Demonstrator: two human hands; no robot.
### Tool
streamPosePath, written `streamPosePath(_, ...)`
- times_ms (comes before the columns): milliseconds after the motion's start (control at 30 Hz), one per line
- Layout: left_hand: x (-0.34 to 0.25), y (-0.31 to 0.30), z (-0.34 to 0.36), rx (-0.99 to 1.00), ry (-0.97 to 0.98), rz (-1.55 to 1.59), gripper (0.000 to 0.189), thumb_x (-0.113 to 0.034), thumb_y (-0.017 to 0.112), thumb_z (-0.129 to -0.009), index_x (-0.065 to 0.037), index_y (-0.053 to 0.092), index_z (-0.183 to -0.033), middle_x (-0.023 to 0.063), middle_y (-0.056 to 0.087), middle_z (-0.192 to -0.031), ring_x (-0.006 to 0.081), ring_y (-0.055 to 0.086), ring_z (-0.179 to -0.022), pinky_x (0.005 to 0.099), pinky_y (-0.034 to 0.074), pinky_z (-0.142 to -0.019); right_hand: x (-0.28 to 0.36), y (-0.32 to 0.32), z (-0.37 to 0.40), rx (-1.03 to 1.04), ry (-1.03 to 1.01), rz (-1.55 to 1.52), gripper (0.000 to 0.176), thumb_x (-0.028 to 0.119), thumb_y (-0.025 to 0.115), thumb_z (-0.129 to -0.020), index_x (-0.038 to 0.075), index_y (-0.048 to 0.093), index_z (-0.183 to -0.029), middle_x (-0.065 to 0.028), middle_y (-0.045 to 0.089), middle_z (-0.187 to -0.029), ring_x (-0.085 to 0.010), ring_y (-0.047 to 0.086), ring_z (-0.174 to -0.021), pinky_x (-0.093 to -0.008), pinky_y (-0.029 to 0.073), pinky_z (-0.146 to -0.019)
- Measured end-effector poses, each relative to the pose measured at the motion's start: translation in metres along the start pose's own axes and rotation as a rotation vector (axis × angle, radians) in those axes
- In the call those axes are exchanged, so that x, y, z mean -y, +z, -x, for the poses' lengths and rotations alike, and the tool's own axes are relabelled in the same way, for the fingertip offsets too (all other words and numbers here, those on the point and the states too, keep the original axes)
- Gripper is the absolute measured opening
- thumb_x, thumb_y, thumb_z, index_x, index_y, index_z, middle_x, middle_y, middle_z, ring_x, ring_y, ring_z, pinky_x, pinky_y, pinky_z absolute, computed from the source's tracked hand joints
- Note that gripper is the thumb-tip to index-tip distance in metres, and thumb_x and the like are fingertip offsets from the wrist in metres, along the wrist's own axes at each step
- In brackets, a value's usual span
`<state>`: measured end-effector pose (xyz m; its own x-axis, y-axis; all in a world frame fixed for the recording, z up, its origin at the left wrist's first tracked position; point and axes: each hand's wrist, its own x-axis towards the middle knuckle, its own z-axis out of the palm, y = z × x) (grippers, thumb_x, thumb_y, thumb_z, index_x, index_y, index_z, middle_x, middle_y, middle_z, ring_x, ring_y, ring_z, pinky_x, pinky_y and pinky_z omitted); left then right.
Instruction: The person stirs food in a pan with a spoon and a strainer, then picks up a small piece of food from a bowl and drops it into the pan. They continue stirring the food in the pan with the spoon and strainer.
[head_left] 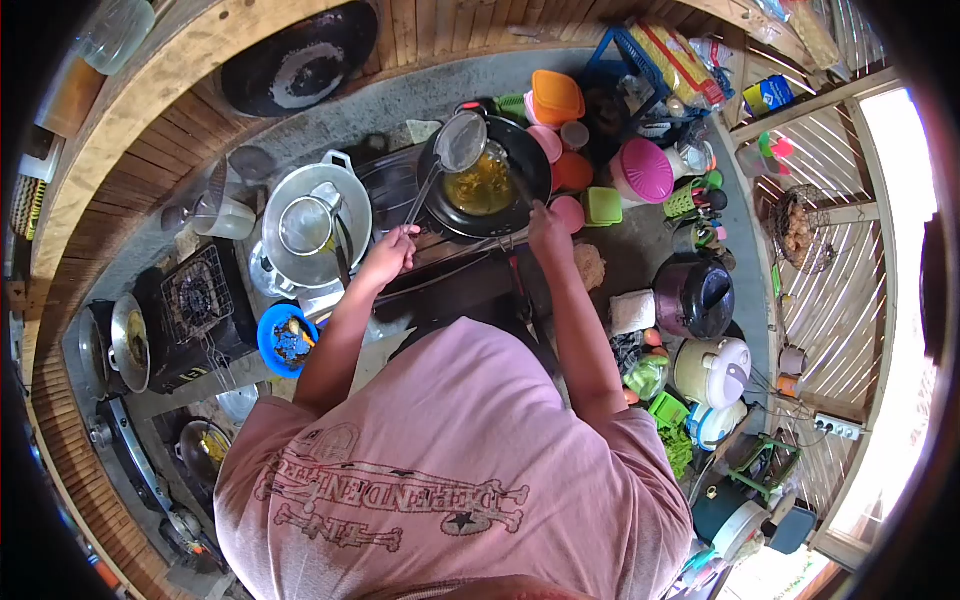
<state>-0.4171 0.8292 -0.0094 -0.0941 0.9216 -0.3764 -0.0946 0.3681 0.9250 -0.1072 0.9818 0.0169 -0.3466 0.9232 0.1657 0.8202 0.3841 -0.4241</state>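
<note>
My left hand [390,256] is closed round the thin handle of a mesh strainer [461,141]. The strainer's round basket is over the left rim of a black wok [524,148]. Yellowish oil with small bits of food [480,188] lies in the bottom of the wok. At the wok's right front edge, my right hand [549,232] grips a dark-handled utensil [521,187]. Its tip reaches toward the oil and its exact kind is hard to see. A large aluminium pot [347,212], with a smaller strainer [306,226] on it, stands left of the wok.
A blue bowl [283,352] with dark pieces stands near my left forearm. Plastic containers, including a pink-lidded one [645,170] and a green one [602,207], crowd the right. A dark rice cooker [692,297] stands farther right. A grill stove [197,295] is at left.
</note>
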Motion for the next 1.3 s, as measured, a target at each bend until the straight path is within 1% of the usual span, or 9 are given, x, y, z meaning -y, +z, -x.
streamPosePath(300, -0.014, -0.006, 0.011, -0.005, 0.008, 0.094, 0.033, -0.017, 0.035, -0.109, 0.002, 0.049, -0.132, 0.0005, 0.049, -0.074, 0.0118, 0.048, -0.064, 0.026, 0.043, -0.065, -0.004, -0.013, 0.038, 0.11, -0.005, -0.208, 0.028, 0.013, 0.053, -0.095, -0.003, 0.064, -0.116, -0.0307, 0.067, -0.084, -0.0445, 0.068, -0.082, -0.0534, 0.055, -0.069)
streamPosePath(467, -0.017, -0.008, 0.014, -0.021, 0.002, 0.055, 0.033, -0.017, 0.034, -0.109, 0.002, 0.049, -0.133, 0.0004, 0.049, -0.075, 0.0118, 0.048, -0.065, 0.0257, 0.043, -0.065, -0.011, -0.041, 0.031, -0.042, 0.015, -0.115, 0.028, 0.013, 0.053, -0.095, 0.0, 0.063, -0.118, -0.0299, 0.068, -0.086, -0.0446, 0.068, -0.082, -0.0542, 0.055, -0.068)
streamPosePath(567, -0.019, -0.007, 0.013, -0.019, 0.005, 0.036, 0.033, -0.017, 0.034, -0.109, 0.001, 0.049, -0.133, 0.0004, 0.049, -0.076, 0.0117, 0.048, -0.066, 0.0256, 0.043, -0.066, 0.002, -0.058, 0.023, -0.01, 0.098, 0.029, 0.025, 0.013, 0.052, -0.096, 0.0, 0.061, -0.115, -0.0275, 0.068, -0.082, -0.045, 0.068, -0.078, -0.0543, 0.055, -0.066)
streamPosePath(800, -0.013, -0.002, 0.014, -0.012, 0.001, 0.012, 0.034, -0.019, 0.034, -0.11, -0.002, 0.05, -0.134, 0.0001, 0.049, -0.076, 0.0118, 0.048, -0.067, 0.0258, 0.043, -0.067, -0.02, -0.002, 0.003, -0.035, 0.12, 0.027, 0.018, 0.011, 0.05, -0.096, 0.0, 0.058, -0.108, -0.0248, 0.068, -0.079, -0.0451, 0.067, -0.077, -0.0555, 0.054, -0.065)
streamPosePath(867, -0.012, -0.002, 0.014, 0.002, -0.001, 0.016, 0.034, -0.02, 0.034, -0.11, -0.002, 0.05, -0.134, 0.0, 0.049, -0.076, 0.0117, 0.048, -0.067, 0.0259, 0.043, -0.067, -0.031, 0.022, 0.003, -0.11, -0.031, 0.023, 0.018, 0.011, 0.05, -0.095, 0.0, 0.058, -0.108, -0.025, 0.068, -0.08, -0.0441, 0.068, -0.078, -0.0554, 0.054, -0.069)
streamPosePath(1000, -0.012, -0.002, 0.015, 0.009, 0.004, 0.026, 0.034, -0.021, 0.034, -0.11, -0.002, 0.05, -0.134, -0.0001, 0.049, -0.076, 0.0117, 0.048, -0.067, 0.0263, 0.043, -0.067, -0.027, 0.025, 0.011, -0.02, -0.042, -0.139, 0.02, 0.013, 0.05, -0.096, -0.001, 0.059, -0.107, -0.0245, 0.068, -0.081, -0.0435, 0.068, -0.08, -0.0528, 0.054, -0.073)
streamPosePath(1067, -0.013, -0.001, 0.016, 0.0, -0.003, 0.041, 0.034, -0.021, 0.034, -0.11, -0.002, 0.05, -0.134, -0.0002, 0.049, -0.076, 0.0117, 0.048, -0.067, 0.0263, 0.043, -0.067, -0.016, 0.01, 0.016, 0.199, 0.168, -0.415, 0.025, 0.017, 0.051, -0.097, -0.001, 0.063, -0.11, -0.0236, 0.069, -0.082, -0.0402, 0.07, -0.08, -0.0482, 0.054, -0.075)
streamPosePath(1167, -0.01, -0.001, 0.017, -0.005, -0.007, 0.059, 0.034, -0.021, 0.034, -0.11, -0.002, 0.05, -0.134, -0.0002, 0.049, -0.077, 0.0117, 0.048, -0.067, 0.0263, 0.043, -0.067, -0.013, 0.001, 0.028, 0.287, 0.369, -0.644, 0.028, 0.019, 0.052, -0.098, 0.0, 0.066, -0.115, -0.0219, 0.071, -0.083, -0.0365, 0.071, -0.079, -0.0456, 0.054, -0.076)
streamPosePath(1300, -0.009, -0.003, 0.016, -0.005, 0.007, 0.051, 0.033, -0.02, 0.034, -0.11, -0.002, 0.05, -0.133, -0.0002, 0.049, -0.077, 0.0116, 0.048, -0.066, 0.0263, 0.043, -0.067, 0.006, -0.036, 0.035, 0.275, 0.386, -0.602, 0.03, 0.018, 0.051, -0.099, 0.002, 0.066, -0.119, -0.0216, 0.072, -0.084, -0.0329, 0.073, -0.08, -0.0436, 0.054, -0.076)
